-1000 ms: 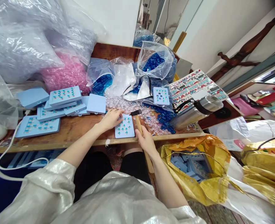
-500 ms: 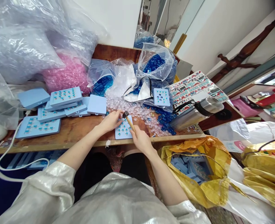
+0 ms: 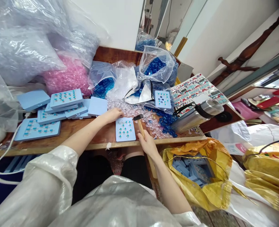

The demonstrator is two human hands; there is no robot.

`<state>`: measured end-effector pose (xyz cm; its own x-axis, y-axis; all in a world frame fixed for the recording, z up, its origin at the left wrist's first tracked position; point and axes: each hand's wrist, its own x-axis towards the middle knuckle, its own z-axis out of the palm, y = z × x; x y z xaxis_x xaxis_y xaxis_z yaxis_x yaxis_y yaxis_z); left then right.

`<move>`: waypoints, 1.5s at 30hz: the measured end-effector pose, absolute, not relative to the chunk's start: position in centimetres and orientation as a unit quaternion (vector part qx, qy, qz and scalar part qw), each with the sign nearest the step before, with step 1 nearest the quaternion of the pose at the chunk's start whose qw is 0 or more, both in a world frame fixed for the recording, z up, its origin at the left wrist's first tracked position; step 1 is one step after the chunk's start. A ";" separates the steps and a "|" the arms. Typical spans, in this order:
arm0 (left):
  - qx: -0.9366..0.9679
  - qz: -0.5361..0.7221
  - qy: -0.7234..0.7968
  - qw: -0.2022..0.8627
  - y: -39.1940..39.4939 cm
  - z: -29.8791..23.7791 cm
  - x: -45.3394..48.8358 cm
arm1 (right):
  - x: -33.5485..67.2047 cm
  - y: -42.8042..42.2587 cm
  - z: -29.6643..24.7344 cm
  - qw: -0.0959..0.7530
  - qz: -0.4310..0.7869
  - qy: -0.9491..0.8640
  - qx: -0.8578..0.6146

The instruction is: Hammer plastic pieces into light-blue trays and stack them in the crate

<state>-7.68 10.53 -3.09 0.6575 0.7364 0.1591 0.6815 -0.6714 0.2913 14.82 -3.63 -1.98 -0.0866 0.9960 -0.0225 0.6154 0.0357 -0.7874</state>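
near right: yellow plastic sack [image 3: 196, 186] with pale blue plates [image 3: 184, 170] inside
right hand [image 3: 148, 144]: fingers closed tight round the handle, firmly clamped
hammer [image 3: 141, 128]: small, wooden handle, dark head beside the plate's far right corner; looks light and stiff, take it at mid handle
left hand [image 3: 109, 115]: open, palm down, fingers loose, just beyond the plate's far left corner, holding nothing
blue plate [image 3: 125, 130]: flat on the wooden bench [image 3: 78, 132], near edge; rows of small teal pieces; looks stiff, lift by its edges
far left: stacked plates [image 3: 66, 98]
far: clear plastic rings [image 3: 139, 110], bag of blue pieces [image 3: 157, 67], steel flask [image 3: 197, 116]
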 end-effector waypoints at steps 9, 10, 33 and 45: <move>0.881 0.197 0.405 0.149 9.1 -2.3 -7.1 | 14.8 -3.7 -2.2 0.298 0.337 -0.659 -0.603; 0.884 0.200 0.398 0.143 9.0 -2.3 -7.0 | 14.8 -3.7 -2.3 0.299 0.337 -0.658 -0.603; 0.870 0.113 0.480 0.024 10.6 -3.6 -6.8 | 15.2 -4.0 -3.0 0.326 0.335 -0.641 -0.609; 0.831 0.254 0.460 0.181 8.3 -1.5 -6.2 | 15.1 -4.2 -3.0 0.342 0.357 -0.621 -0.609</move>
